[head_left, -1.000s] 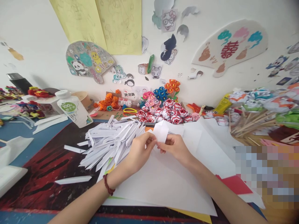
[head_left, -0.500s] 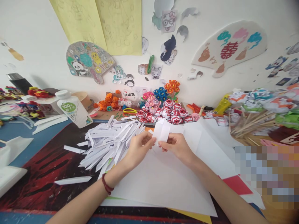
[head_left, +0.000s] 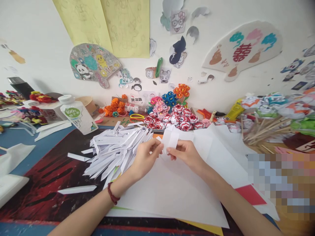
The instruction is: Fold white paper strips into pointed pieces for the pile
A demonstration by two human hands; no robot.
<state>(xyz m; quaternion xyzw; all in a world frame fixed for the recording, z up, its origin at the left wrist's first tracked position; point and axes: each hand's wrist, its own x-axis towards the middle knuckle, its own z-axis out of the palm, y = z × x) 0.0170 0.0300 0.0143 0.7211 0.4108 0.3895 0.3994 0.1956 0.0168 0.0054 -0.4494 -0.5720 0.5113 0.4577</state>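
Observation:
A small folded white paper piece (head_left: pixel 171 137) is held upright between my two hands, above large white sheets (head_left: pixel 172 193). My left hand (head_left: pixel 149 154) pinches its left edge with thumb and fingers. On the other side, my right hand (head_left: pixel 183 152) grips its lower right edge, thumb in front and fingers curled. A big heap of folded white paper strips (head_left: pixel 115 147) lies just left of my left hand. Two loose strips, one of them long and pointed (head_left: pixel 77 189), rest apart on the dark red and black mat (head_left: pixel 46 183).
Behind the hands stand red-and-white paper flowers (head_left: pixel 184 119) and blue flowers (head_left: pixel 169 98). A white bottle (head_left: pixel 78 114) is at the back left. Wooden sticks (head_left: pixel 267 129) and a red paper piece (head_left: pixel 251 194) lie to the right.
The fingers of my left hand have shifted slightly left along the paper's edge. A vertical fold shows a little more in the held paper.

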